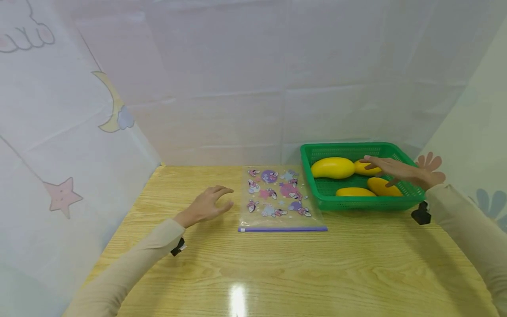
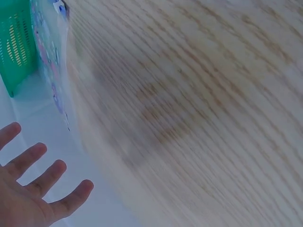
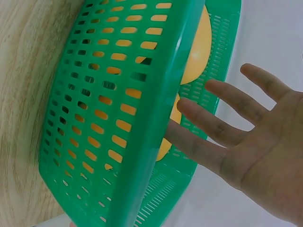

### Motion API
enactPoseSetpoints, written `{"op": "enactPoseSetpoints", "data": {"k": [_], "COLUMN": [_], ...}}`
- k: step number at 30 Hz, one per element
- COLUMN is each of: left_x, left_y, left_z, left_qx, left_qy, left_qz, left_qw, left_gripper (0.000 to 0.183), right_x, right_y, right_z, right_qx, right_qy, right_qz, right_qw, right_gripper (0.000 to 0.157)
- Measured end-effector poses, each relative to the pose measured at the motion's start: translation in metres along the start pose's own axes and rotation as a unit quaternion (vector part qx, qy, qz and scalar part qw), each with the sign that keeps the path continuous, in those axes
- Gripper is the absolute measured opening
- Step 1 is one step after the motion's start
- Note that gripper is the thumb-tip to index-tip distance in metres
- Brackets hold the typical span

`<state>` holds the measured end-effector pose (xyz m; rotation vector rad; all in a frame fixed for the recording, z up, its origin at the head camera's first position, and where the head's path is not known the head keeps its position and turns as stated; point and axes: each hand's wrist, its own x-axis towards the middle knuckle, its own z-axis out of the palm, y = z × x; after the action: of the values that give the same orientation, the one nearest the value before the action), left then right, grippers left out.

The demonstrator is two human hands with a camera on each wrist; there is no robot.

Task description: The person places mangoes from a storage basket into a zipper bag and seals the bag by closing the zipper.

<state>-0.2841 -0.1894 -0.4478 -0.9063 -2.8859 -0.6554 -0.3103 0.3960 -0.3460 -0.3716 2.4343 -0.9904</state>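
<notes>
We see back-left mango [image 1: 333,168] in basket [image 1: 364,204], bench's [image 1: 277,264] far right corner — left of right grip [image 1: 400,171], long axis along far edge; right nearer than left grip [image 1: 206,205], both unclenched, empty.

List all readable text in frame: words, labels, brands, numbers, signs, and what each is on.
No readable words, labels, brands, numbers or signs.
Purple-zip plastic bag: cartoon print; any lettering is too small to read.
Green basket, mangoes: no text visible.
Backdrop: moon and star drawings, no text seen.
</notes>
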Motion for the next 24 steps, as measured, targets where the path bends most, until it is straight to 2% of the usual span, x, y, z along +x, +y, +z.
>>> {"op": "enactPoseSetpoints", "data": {"k": [6, 9, 19, 24], "left_x": [0.000, 0.000, 0.000, 0.001], "left_y": [0.006, 0.009, 0.017, 0.021], "left_z": [0.006, 0.008, 0.016, 0.020], "left_qx": [0.019, 0.012, 0.010, 0.010], "left_qy": [-0.009, -0.009, -0.009, -0.023], "left_qz": [0.022, 0.030, 0.041, 0.041], "left_qw": [0.9995, 0.9994, 0.9991, 0.9989], "left_gripper": [0.050, 0.048, 0.045, 0.044], "right_x": [0.005, 0.006, 0.006, 0.007], "right_y": [0.005, 0.007, 0.009, 0.014], "right_z": [-0.001, -0.001, 0.000, 0.002], "right_qx": [0.006, 0.005, 0.032, 0.042], "right_qy": [-0.016, -0.018, -0.035, -0.046], "right_qz": [0.009, 0.011, 0.021, 0.022], "right_qw": [1.000, 1.000, 0.999, 0.998], "right_gripper": [0.066, 0.066, 0.068, 0.066]}}
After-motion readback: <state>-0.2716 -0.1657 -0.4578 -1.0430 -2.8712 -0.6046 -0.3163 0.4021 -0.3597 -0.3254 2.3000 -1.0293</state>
